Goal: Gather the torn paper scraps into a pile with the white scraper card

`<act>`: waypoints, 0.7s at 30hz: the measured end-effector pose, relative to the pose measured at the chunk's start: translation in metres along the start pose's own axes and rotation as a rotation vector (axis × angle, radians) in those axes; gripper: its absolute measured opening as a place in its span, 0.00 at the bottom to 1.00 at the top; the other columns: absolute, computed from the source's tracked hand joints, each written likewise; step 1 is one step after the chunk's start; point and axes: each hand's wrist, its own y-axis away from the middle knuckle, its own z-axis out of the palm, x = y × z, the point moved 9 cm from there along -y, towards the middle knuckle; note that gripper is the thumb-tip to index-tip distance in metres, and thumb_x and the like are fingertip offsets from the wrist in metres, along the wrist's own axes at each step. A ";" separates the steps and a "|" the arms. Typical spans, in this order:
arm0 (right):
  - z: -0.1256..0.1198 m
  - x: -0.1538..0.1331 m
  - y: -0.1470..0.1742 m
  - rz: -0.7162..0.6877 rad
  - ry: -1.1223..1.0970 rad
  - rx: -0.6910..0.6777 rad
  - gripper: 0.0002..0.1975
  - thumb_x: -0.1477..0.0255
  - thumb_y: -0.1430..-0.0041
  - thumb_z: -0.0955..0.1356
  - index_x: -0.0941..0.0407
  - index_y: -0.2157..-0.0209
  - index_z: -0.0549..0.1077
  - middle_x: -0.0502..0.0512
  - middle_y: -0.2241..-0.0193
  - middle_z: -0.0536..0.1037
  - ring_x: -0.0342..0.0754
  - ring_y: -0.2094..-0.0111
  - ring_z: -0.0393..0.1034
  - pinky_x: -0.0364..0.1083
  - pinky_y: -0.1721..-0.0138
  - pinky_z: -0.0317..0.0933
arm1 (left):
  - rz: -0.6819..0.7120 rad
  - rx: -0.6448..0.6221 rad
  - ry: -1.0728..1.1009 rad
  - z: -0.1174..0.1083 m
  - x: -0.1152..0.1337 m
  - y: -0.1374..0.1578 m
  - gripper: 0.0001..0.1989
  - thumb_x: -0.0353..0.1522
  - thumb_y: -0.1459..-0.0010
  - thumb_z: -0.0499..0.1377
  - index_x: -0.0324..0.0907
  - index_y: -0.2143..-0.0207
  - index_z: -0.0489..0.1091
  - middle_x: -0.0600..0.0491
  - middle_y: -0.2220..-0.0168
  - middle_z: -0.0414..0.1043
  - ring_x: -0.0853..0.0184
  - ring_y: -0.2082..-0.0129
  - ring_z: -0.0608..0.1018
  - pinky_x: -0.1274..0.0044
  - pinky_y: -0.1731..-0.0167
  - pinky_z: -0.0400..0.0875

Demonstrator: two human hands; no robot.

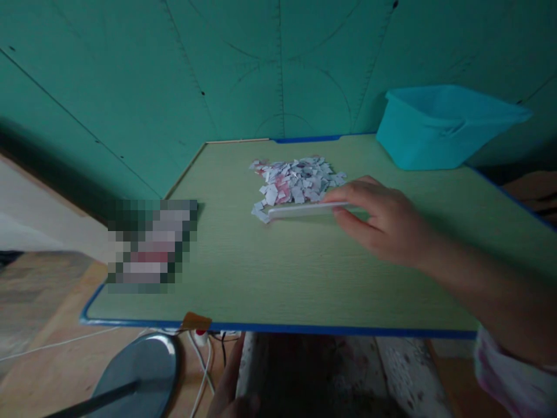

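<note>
Right hand [376, 217]: pinches the white strip [300, 211] — centre of frame
Left hand [237, 405]: bottom of frame — its grip I cannot tell
Paper scraps [300, 179]: heaped above the strip

Dim, flat light is falling over the scene, muting the green wall [243, 87] and leaving deep shadow pooling beneath the tabletop [261, 284]. The wide lens is stretching the corners — blur is softening the right hand [378, 217], coarse pixels are masking a patch [152, 249] at left, and faint glare is catching the round base [130, 361].
</note>
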 end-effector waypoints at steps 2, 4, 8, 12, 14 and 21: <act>-0.013 0.005 0.001 0.048 0.012 0.064 0.10 0.79 0.48 0.62 0.52 0.66 0.70 0.50 0.66 0.78 0.47 0.64 0.71 0.47 0.61 0.61 | -0.024 -0.034 0.026 0.002 -0.004 -0.001 0.26 0.32 0.70 0.63 0.50 0.62 0.75 0.54 0.64 0.80 0.45 0.42 0.58 0.58 0.48 0.61; -0.023 0.008 0.003 0.080 0.028 0.123 0.09 0.79 0.49 0.63 0.53 0.67 0.70 0.51 0.67 0.78 0.47 0.65 0.71 0.46 0.61 0.61 | -0.029 -0.039 0.046 0.003 -0.005 -0.001 0.29 0.31 0.71 0.64 0.49 0.59 0.74 0.52 0.64 0.80 0.45 0.41 0.57 0.57 0.48 0.60; -0.025 0.006 0.003 0.045 0.054 0.146 0.07 0.79 0.49 0.63 0.56 0.67 0.70 0.53 0.68 0.78 0.46 0.65 0.71 0.46 0.62 0.60 | -0.099 -0.003 0.115 0.003 -0.012 0.001 0.40 0.29 0.72 0.62 0.45 0.48 0.66 0.53 0.53 0.75 0.54 0.37 0.46 0.66 0.43 0.53; -0.021 0.007 0.004 0.060 0.028 0.117 0.07 0.78 0.51 0.63 0.56 0.69 0.70 0.51 0.71 0.77 0.45 0.69 0.70 0.44 0.67 0.60 | -0.174 0.059 0.157 0.003 -0.016 0.007 0.45 0.29 0.73 0.61 0.45 0.44 0.59 0.55 0.48 0.70 0.57 0.37 0.45 0.70 0.46 0.57; -0.025 0.012 0.006 0.120 -0.001 0.132 0.07 0.79 0.52 0.64 0.56 0.70 0.71 0.50 0.74 0.76 0.44 0.72 0.68 0.42 0.71 0.59 | -0.267 0.039 0.134 0.008 -0.021 0.012 0.46 0.30 0.71 0.58 0.43 0.42 0.55 0.52 0.47 0.70 0.50 0.39 0.53 0.65 0.52 0.63; -0.027 0.013 0.009 0.151 -0.021 0.153 0.07 0.78 0.51 0.64 0.56 0.68 0.71 0.50 0.73 0.75 0.43 0.71 0.68 0.41 0.70 0.59 | -0.256 0.069 0.200 0.012 -0.018 0.014 0.52 0.29 0.71 0.57 0.36 0.39 0.44 0.49 0.47 0.69 0.50 0.39 0.52 0.64 0.45 0.53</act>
